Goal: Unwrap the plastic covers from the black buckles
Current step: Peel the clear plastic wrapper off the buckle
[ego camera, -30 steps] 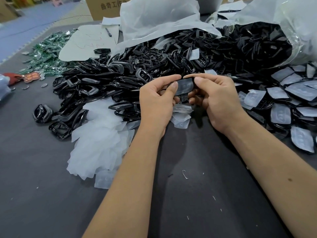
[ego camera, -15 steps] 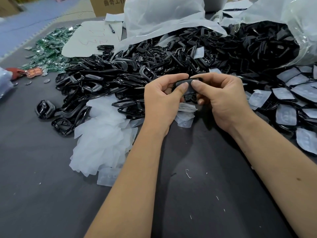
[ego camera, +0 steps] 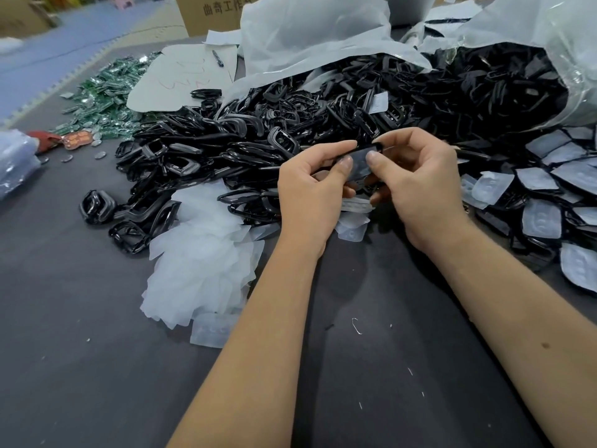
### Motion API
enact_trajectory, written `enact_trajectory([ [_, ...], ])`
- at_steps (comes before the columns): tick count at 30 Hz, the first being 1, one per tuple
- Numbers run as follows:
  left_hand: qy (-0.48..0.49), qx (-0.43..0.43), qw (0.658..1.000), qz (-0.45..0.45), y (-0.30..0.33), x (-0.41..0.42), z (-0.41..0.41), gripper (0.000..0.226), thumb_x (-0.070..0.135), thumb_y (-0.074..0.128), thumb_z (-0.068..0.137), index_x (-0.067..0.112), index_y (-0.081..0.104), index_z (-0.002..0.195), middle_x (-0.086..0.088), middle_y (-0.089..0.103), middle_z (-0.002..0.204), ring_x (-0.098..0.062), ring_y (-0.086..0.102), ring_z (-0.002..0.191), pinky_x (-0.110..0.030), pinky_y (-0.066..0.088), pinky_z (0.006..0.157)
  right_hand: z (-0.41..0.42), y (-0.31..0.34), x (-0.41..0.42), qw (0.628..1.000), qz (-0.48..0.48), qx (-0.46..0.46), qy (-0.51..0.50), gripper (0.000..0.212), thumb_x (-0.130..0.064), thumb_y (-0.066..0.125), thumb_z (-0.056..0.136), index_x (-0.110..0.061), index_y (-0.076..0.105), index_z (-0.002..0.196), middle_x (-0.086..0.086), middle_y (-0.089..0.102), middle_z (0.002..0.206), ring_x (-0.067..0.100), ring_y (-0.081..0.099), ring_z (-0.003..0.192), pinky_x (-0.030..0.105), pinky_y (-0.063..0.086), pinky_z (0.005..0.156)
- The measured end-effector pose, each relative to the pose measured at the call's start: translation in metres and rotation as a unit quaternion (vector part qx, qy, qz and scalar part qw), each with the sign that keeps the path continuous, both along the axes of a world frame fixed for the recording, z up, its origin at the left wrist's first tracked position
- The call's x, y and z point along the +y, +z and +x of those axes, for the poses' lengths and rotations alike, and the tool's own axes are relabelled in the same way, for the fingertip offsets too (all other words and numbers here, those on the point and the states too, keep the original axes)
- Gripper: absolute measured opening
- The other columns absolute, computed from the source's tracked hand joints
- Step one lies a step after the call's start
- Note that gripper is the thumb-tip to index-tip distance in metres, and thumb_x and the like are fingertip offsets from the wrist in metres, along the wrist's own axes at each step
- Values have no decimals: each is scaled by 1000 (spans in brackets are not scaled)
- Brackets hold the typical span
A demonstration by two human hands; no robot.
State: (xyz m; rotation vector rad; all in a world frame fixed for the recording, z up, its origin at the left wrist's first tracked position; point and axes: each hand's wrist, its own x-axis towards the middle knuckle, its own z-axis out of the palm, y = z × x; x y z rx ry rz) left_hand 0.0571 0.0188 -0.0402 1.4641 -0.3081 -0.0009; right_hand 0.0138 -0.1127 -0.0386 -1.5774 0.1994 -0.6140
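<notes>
- Pinching a wrapped black buckle (ego camera: pixel 360 164) between both hands, just above the near edge of the buckle heap: left hand (ego camera: pixel 311 192) gripping its left end with thumb and forefinger, right hand (ego camera: pixel 420 185) gripping its right end with the thumb pressed on the clear plastic cover (ego camera: pixel 361 161).
- Lying behind and left of the hands, a big pile of unwrapped buckles (ego camera: pixel 226 150) sprawling across the dark grey table (ego camera: pixel 80 350).
- Spilling from an open plastic bag (ego camera: pixel 565 43) at far right, more black buckles; nearer, still-wrapped buckles (ego camera: pixel 542 218) spreading along the right edge.
- Heaping just left of the left forearm, discarded plastic covers (ego camera: pixel 200 263); a few more resting directly under the hands.
- Sitting at far left, green packets (ego camera: pixel 103 95), a sheet of white paper (ego camera: pixel 184 79) with a pen (ego camera: pixel 218 58) on it, and a cardboard box (ego camera: pixel 213 11) behind.
- Crowding close on three sides, leaving only the near table free for the forearms.
- Compared with half a second earlier: turning the buckle so its broad covered face shows, thumbs shifting onto that face, hands staying in nearly the same spot.
</notes>
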Motion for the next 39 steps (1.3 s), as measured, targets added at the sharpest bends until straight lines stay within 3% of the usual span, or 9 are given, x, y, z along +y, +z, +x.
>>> enact_trajectory([
  [6, -28, 45, 998, -41, 4, 0, -1, 27, 2, 51, 103, 7, 77, 108, -15, 76, 101, -15, 70, 75, -23, 56, 63, 0, 2, -3, 997, 79, 8, -13, 12, -2, 75, 91, -10, 67, 94, -1, 71, 73, 13, 65, 59, 24, 52, 51],
  [10, -40, 41, 997, -42, 1, 0, 0, 21, -4, 61, 97, 4, 75, 111, -6, 76, 87, -12, 72, 75, -22, 57, 68, 0, 4, -3, 997, 81, 10, -8, 13, -1, 74, 92, -11, 66, 92, -3, 71, 69, 12, 66, 60, 23, 53, 53],
  [17, -46, 20, 998, -39, -1, 0, 0, 22, -8, 65, 93, 7, 76, 106, -13, 77, 92, -18, 73, 81, -28, 59, 75, -1, 3, 1, 998, 56, 2, 16, 12, 1, 69, 94, -10, 63, 92, -1, 69, 73, 13, 64, 58, 25, 52, 50],
  [28, -19, 23, 999, -15, -4, -2, 4, 21, -6, 65, 93, 10, 79, 96, 1, 75, 77, -7, 68, 66, -18, 53, 60, 2, 0, 0, 999, 33, 13, 22, 7, 3, 64, 95, -2, 64, 100, 8, 65, 82, 14, 60, 56, 26, 49, 49],
  [33, -22, 20, 999, -19, -3, -1, 3, 19, -9, 65, 91, 2, 78, 99, -5, 75, 80, -8, 67, 65, -17, 52, 58, 2, 1, 0, 1000, 10, 18, 23, 10, -3, 72, 92, -11, 67, 92, 8, 67, 83, 14, 62, 61, 24, 49, 51],
  [39, -35, 36, 998, -46, -1, 1, 1, 18, -10, 68, 90, 2, 77, 99, -9, 76, 82, -13, 70, 65, -18, 53, 58, 1, 3, -2, 998, 47, 23, 39, 12, 1, 71, 93, -10, 67, 89, 4, 67, 72, 14, 56, 56, 23, 46, 49],
])
